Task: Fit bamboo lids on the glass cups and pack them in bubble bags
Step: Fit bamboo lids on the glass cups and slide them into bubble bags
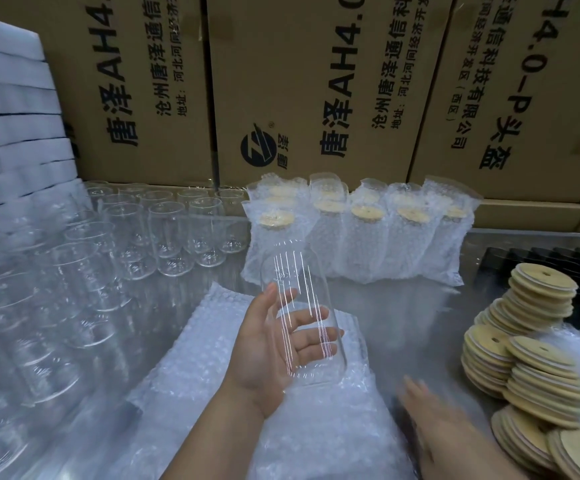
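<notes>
Sitting in L grip (274,344): glass cup (297,268).

Pale tan bamboo lids (538,344), brown cartons (299,81)

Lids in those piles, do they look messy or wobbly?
Yes. The bamboo lid stacks on the right lean and fan out sideways. The bagged cups at the back stand upright.
</notes>
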